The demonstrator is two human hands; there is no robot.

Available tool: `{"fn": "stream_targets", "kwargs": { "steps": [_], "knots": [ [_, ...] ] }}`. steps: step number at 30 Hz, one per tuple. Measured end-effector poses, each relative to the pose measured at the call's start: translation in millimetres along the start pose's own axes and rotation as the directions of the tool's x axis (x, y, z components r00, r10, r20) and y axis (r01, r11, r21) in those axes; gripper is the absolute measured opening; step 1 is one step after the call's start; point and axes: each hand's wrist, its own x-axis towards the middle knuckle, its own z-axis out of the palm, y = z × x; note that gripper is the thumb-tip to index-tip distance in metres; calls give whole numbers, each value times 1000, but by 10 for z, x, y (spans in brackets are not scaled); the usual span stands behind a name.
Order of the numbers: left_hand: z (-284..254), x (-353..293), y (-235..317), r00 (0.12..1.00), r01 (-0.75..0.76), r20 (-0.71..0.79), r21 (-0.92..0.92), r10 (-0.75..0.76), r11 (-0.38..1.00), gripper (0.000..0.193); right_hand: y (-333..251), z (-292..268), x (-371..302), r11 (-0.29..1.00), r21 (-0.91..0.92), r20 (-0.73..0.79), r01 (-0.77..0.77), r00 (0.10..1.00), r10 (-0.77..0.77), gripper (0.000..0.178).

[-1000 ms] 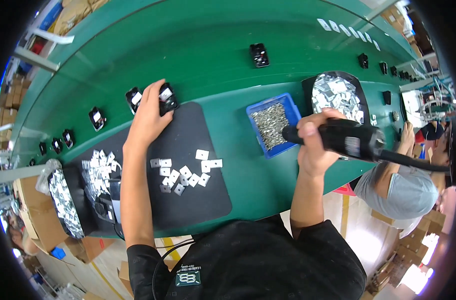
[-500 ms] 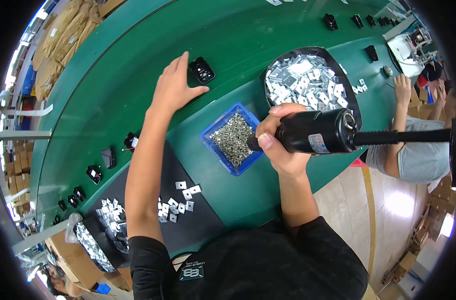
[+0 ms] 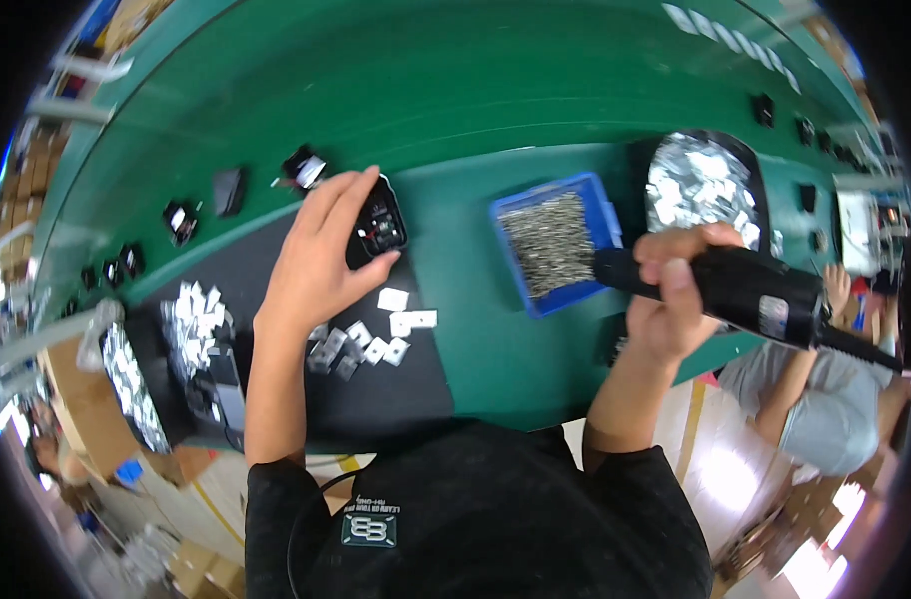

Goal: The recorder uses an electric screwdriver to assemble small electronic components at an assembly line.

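My left hand [image 3: 315, 250] grips a small black plastic housing [image 3: 383, 222] between fingers and thumb, above the far edge of the black mat [image 3: 415, 384]. The housing's hollow side faces up, with small parts inside. My right hand [image 3: 670, 285] is wrapped round a black electric screwdriver [image 3: 755, 290], tilted with its nose toward the left. That nose overlaps the right rim of a blue tray [image 3: 535, 307] full of small silver screws [image 3: 552, 240]; whether it touches the screws I cannot tell. Several square metal plates [image 3: 375, 349] lie on the mat below my left hand.
A black bin [image 3: 760, 190] of metal plates [image 3: 700, 185] stands beyond the screwdriver. More plates [image 3: 196, 324] are heaped at the mat's left. Several black housings [image 3: 229, 190] line the green bench's far side. Another person [image 3: 825, 399] works at the right.
My left hand has closed on the black housing and brought it nearer, onto the mat side. My right hand still holds the screwdriver by the tray. The whole view has shifted.
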Motion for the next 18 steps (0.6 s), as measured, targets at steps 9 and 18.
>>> {"fn": "stream_targets", "kwargs": {
  "steps": [9,18],
  "knots": [
    [-147,-708,-53,987,160,-35,71,-158,984,72,55,9,-21,996,24,79,-90,993,88,36],
    [-162,-1196,-263,920,381,-58,-105,-388,919,30,3,-44,15,979,115,164,-167,975,147,31]
  ]
}}
